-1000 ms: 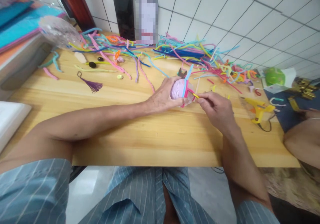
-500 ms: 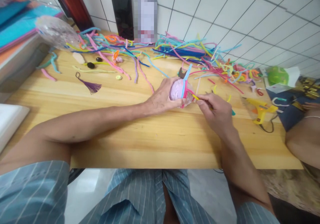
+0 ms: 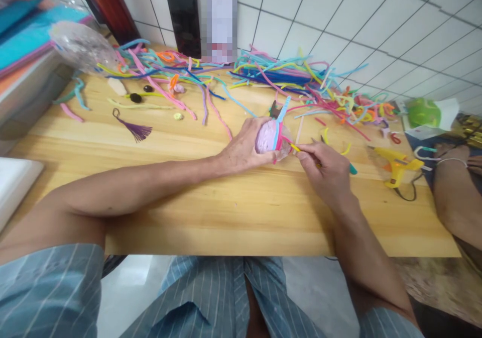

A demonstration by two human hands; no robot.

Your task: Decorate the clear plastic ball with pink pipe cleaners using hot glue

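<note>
My left hand (image 3: 246,147) is closed around a round lilac craft ball (image 3: 265,137), its thumb on the near side. Bright pink and light-blue fuzzy strips (image 3: 279,127) band the ball, and a light-blue end sticks up at the top. The ball's right part looks clear or pale. Pinched in my right hand (image 3: 326,167) is a thin yellow stick-like piece (image 3: 294,147), pointing at the ball's pink band. Whether its tip touches the band is too small to tell. A small brown piece (image 3: 275,111) is just behind the ball.
Piles of coloured pipe cleaners (image 3: 278,74) lie along the tiled wall, near two phones (image 3: 183,19). A purple tassel (image 3: 135,127) rests at left. At right are a yellow glue gun (image 3: 401,166) with its cord, a green round object (image 3: 424,113) and another person's arm (image 3: 452,192).
The other person's arm at right has come further into view, its hand near the white hook-shaped piece. My hands and the ball have barely moved.
</note>
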